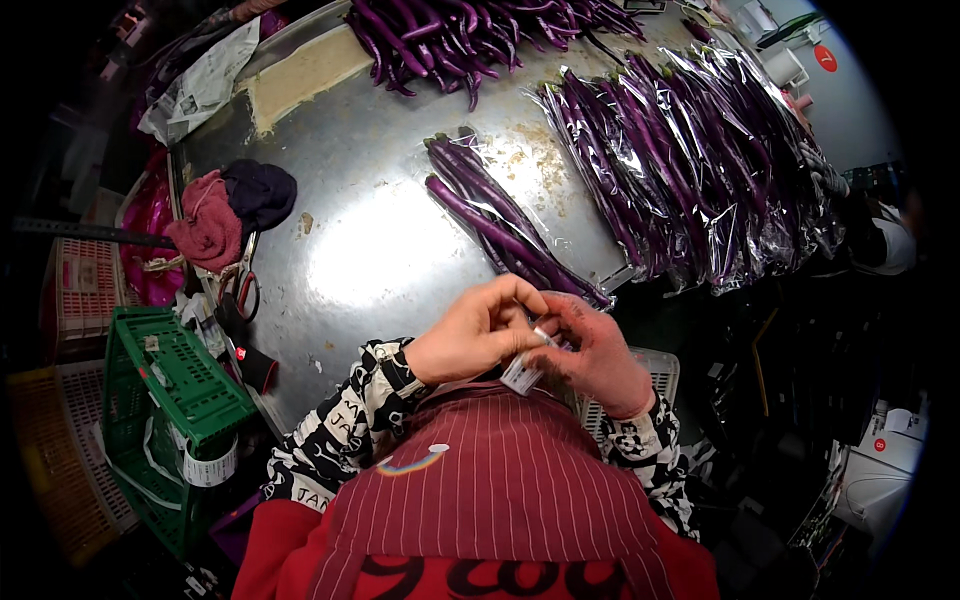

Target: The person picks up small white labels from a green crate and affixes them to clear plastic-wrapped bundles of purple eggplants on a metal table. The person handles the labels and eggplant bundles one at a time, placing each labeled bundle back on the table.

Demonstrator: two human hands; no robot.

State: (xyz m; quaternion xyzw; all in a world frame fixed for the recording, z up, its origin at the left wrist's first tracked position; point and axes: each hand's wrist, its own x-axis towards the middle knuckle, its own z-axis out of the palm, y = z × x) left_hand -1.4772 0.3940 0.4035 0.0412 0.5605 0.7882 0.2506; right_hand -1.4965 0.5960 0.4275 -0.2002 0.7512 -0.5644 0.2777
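Note:
Close to my apron (495, 465), my two hands meet over the table's front edge. My right hand (600, 356), in what looks like a thin pinkish glove, grips a small white printed label (521, 375). My bare left hand (480, 330) has its thumb and curled fingers at the right fingertips; whether it pinches part of the label is hidden. Just beyond the hands lies a bundle of long purple eggplants (510, 225) in a clear plastic bag, its lower end near my right knuckles.
Bagged eggplants (675, 165) lie in a row at right, a co-worker's gloved hand (821, 169) beside them. Loose eggplants (450, 37) are heaped at the back of the metal table (300, 180). Scissors (244, 281), cloths (210, 221) and a green crate (180, 375) are at left.

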